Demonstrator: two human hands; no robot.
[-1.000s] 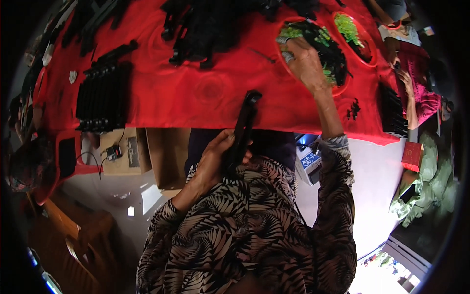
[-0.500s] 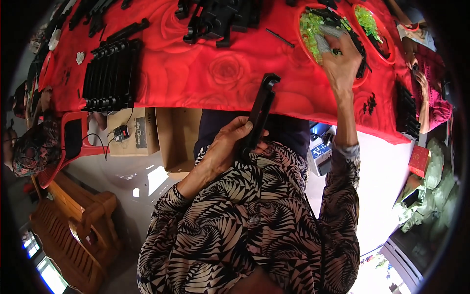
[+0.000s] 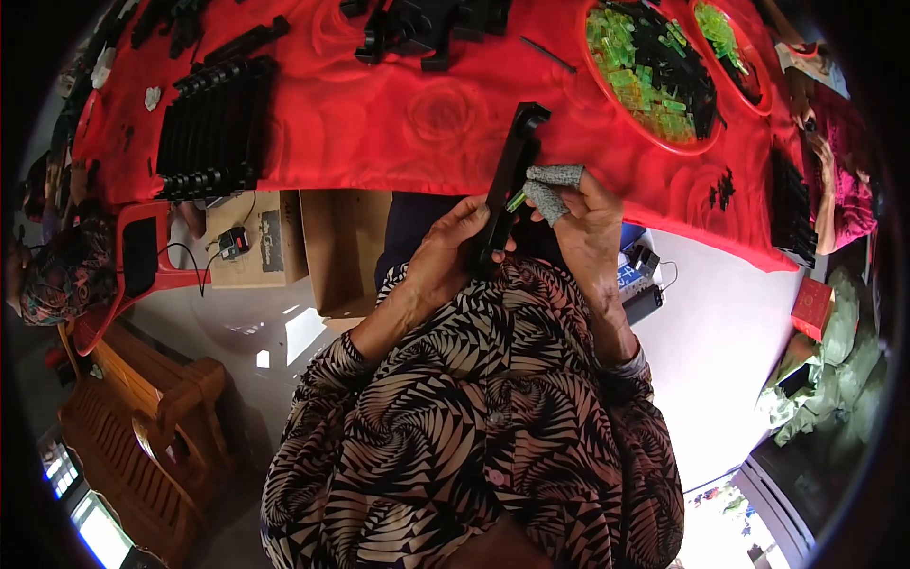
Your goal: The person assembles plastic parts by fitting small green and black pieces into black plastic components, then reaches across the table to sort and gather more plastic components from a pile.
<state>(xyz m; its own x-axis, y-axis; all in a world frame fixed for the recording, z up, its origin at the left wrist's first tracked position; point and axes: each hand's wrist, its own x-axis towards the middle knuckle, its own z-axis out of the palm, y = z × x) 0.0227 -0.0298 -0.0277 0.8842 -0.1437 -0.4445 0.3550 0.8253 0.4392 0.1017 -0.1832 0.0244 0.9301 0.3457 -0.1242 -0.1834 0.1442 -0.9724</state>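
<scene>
My left hand (image 3: 438, 248) is closed around the lower part of a long black plastic bar (image 3: 510, 156) with a hooked upper end, held tilted over my lap by the table's front edge. Close beside the bar's right side, my right hand (image 3: 590, 232) pinches a small translucent green piece (image 3: 516, 200) like a level vial. Grey fabric finger covers (image 3: 556, 174) sit on the right thumb and forefinger. Whether the green piece touches the bar, I cannot tell. Further right, a red round basket (image 3: 699, 149) holds many loose green pieces (image 3: 623, 71) and black parts.
Similar black bars (image 3: 210, 137) lie in a row on the red tablecloth (image 3: 379, 142) at left. More black parts (image 3: 417, 28) are heaped at the back, with a thin dark rod (image 3: 548, 54) nearby. A second red basket (image 3: 764, 106) stands far right. A cardboard box (image 3: 343, 247) sits below the table.
My right hand has come back from the red basket to the black bar, bringing a small green piece. The left hand still holds the bar, its top now slightly higher in view.
</scene>
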